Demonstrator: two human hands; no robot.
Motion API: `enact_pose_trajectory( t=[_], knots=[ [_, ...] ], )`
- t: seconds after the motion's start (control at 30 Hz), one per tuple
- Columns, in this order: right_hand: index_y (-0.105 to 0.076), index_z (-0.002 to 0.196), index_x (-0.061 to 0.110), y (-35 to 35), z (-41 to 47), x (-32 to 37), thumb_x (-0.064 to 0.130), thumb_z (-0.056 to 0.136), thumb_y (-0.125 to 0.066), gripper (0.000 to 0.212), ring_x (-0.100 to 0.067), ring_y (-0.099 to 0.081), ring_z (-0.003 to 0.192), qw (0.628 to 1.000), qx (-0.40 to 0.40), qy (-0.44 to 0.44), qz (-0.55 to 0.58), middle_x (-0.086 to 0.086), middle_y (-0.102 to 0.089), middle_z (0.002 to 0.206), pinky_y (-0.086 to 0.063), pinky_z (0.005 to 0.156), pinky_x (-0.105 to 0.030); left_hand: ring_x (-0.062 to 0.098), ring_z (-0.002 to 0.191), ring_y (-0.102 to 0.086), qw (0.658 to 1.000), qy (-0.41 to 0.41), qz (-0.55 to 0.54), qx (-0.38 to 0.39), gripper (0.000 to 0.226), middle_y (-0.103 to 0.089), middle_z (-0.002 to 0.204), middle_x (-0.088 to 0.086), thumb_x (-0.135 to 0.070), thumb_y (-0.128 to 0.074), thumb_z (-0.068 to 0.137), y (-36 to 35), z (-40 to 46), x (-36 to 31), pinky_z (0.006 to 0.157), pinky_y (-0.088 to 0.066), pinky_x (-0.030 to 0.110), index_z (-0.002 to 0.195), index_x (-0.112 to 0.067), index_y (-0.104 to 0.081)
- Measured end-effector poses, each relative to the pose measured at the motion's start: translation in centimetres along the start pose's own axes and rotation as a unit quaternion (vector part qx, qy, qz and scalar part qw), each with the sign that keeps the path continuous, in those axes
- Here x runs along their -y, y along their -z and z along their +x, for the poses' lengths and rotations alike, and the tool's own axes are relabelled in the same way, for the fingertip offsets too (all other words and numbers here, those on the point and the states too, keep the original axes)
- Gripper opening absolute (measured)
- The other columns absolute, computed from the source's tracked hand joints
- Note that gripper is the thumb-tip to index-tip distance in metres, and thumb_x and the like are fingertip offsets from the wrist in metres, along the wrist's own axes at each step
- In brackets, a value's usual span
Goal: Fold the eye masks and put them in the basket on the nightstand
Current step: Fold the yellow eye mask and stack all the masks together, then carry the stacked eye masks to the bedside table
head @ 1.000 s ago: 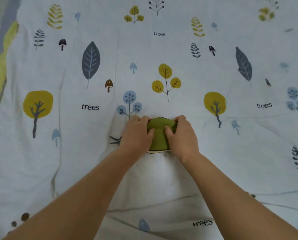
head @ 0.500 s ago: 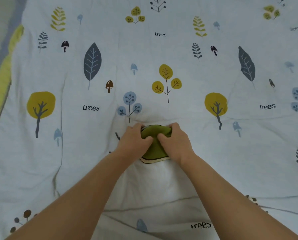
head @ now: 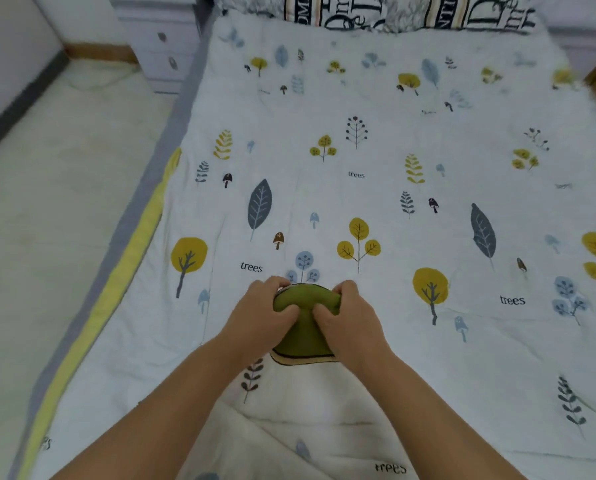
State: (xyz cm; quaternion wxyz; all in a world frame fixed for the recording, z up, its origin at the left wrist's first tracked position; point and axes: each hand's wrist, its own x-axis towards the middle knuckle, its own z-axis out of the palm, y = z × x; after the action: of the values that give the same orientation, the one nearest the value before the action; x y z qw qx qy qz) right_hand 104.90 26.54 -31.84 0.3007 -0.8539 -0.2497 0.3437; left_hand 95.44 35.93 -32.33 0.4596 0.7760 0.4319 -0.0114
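Gripping from both sides, the left hand and right hand are closed on 1 green eye mask, held low over the near middle of the bed. Fingers are curled over the mask's far, rolled-looking edge; thumbs are pressed into its green face, close together at centre. The near edge of the mask, trimmed in cream with a dark line, is seen just below the hands against the quilt. Whether that edge touches the quilt cannot be told. The quilt is white, printed with trees, leaves, mushrooms and the word "trees"; its yellow border runs along the left side. A patterned pillow lies at the head of the bed. A white drawer unit stands at the far left, beside the bed. No basket is in view.
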Motion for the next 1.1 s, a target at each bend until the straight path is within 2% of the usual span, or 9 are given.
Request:
enact_pose_trajectory(
  t=[0.1, 0.17, 0.37, 0.53, 0.7, 0.87, 0.97, 1.1],
  knots=[
    [-0.036, 0.093, 0.017, 1.0, -2.8, 3.7, 0.022, 0.086, -0.050, 0.016, -0.024, -0.049, 0.079, 0.999, 0.003, 0.035, -0.006, -0.006, -0.052, 0.089, -0.036, 0.068, -0.031, 0.016, 0.094, -0.047, 0.999, -0.019, -0.014, -0.033, 0.035, -0.046, 0.105, 0.002, -0.021, -0.051, 0.085, 3.3, -3.4, -1.3, 0.074, -0.036, 0.021, 0.120, -0.021, -0.048],
    [-0.038, 0.097, 0.018, 1.3, -5.1, 6.3, 0.022, 0.087, -0.050, 0.016, -0.022, -0.049, 0.080, 0.998, 0.011, 0.060, -0.019, -0.004, -0.053, 0.092, -0.035, 0.068, -0.029, 0.017, 0.097, -0.049, 0.998, -0.023, -0.020, -0.055, 0.034, -0.045, 0.105, 0.001, -0.026, -0.051, 0.087, 5.5, -5.8, -1.8, 0.080, -0.036, 0.023, 0.121, -0.022, -0.048],
    [-0.044, 0.111, 0.014, 0.4, -11.4, 13.3, 0.026, 0.088, -0.050, 0.027, -0.024, -0.053, 0.087, 0.990, 0.035, 0.120, -0.058, -0.009, -0.056, 0.109, -0.038, 0.070, -0.030, 0.017, 0.104, -0.050, 0.993, -0.018, -0.034, -0.109, 0.039, -0.049, 0.122, 0.006, -0.030, -0.051, 0.087, 12.3, -12.8, -1.5, 0.092, -0.040, 0.028, 0.125, -0.021, -0.047],
    [-0.044, 0.112, 0.013, -2.4, -16.0, 18.8, 0.026, 0.088, -0.049, 0.028, -0.027, -0.057, 0.096, 0.984, 0.048, 0.153, -0.074, -0.011, -0.058, 0.111, -0.045, 0.074, -0.033, 0.021, 0.109, -0.052, 0.988, -0.007, -0.031, -0.152, 0.040, -0.050, 0.123, 0.007, -0.029, -0.051, 0.086, 18.0, -18.0, 0.2, 0.093, -0.042, 0.030, 0.125, -0.022, -0.047],
    [-0.045, 0.115, 0.012, -6.9, -20.7, 24.7, 0.027, 0.088, -0.050, 0.031, -0.028, -0.058, 0.099, 0.975, 0.044, 0.201, -0.090, -0.010, -0.057, 0.113, -0.039, 0.074, -0.029, 0.026, 0.113, -0.053, 0.982, 0.002, -0.012, -0.190, 0.039, -0.050, 0.124, 0.011, -0.029, -0.052, 0.085, 24.7, -22.9, 3.3, 0.099, -0.042, 0.034, 0.123, -0.019, -0.049],
    [-0.047, 0.110, 0.011, -13.0, -26.0, 30.7, 0.027, 0.088, -0.050, 0.027, -0.029, -0.057, 0.100, 0.969, 0.034, 0.230, -0.089, -0.012, -0.059, 0.111, -0.042, 0.075, -0.031, 0.027, 0.108, -0.054, 0.977, -0.007, 0.000, -0.211, 0.037, -0.050, 0.119, 0.010, -0.028, -0.052, 0.085, 32.1, -28.2, 8.3, 0.089, -0.043, 0.031, 0.121, -0.019, -0.051],
    [-0.049, 0.113, 0.010, -17.3, -29.1, 34.0, 0.027, 0.088, -0.051, 0.030, -0.029, -0.057, 0.102, 0.966, 0.026, 0.243, -0.087, -0.012, -0.059, 0.113, -0.043, 0.079, -0.032, 0.026, 0.109, -0.054, 0.974, -0.010, 0.014, -0.226, 0.036, -0.051, 0.120, 0.010, -0.030, -0.052, 0.085, 36.3, -31.4, 11.7, 0.094, -0.042, 0.031, 0.120, -0.020, -0.051],
    [-0.049, 0.113, 0.010, -22.8, -32.6, 38.0, 0.028, 0.088, -0.051, 0.031, -0.031, -0.056, 0.105, 0.961, 0.032, 0.257, -0.099, -0.015, -0.058, 0.115, -0.042, 0.082, -0.031, 0.026, 0.104, -0.056, 0.973, 0.000, 0.024, -0.231, 0.035, -0.051, 0.117, 0.008, -0.033, -0.052, 0.085, 41.3, -35.4, 16.3, 0.091, -0.049, 0.038, 0.117, -0.021, -0.052]
  ],
)
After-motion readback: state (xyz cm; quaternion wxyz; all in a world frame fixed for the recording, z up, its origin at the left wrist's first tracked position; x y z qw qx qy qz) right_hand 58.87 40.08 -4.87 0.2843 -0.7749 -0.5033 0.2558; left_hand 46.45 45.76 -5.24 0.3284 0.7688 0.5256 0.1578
